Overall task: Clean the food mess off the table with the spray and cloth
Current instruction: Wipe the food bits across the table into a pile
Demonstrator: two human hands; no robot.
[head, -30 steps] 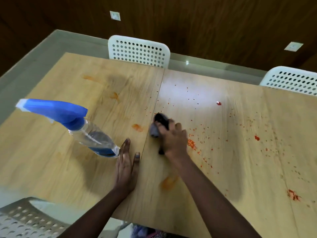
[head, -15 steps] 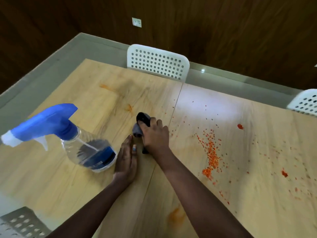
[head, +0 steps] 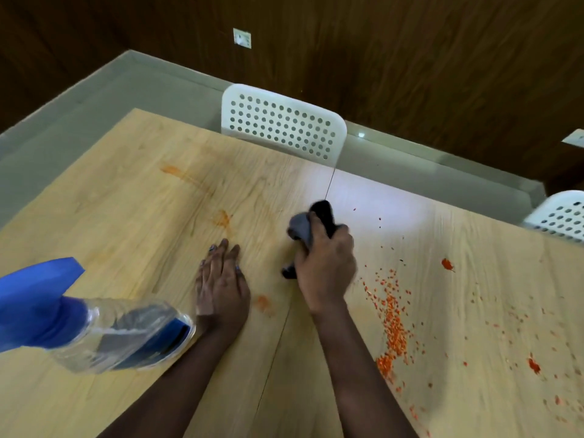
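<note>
My right hand [head: 325, 267] grips the bunched dark cloth [head: 311, 227] mid-worktop [head: 126, 200]; my left hand [head: 221, 286] lies flat, empty. The spray bottle [head: 94, 330] stands near left. Orange crumbs [head: 392, 327] and smears [head: 222, 218] remain: I judge most cleaning undone.
</note>
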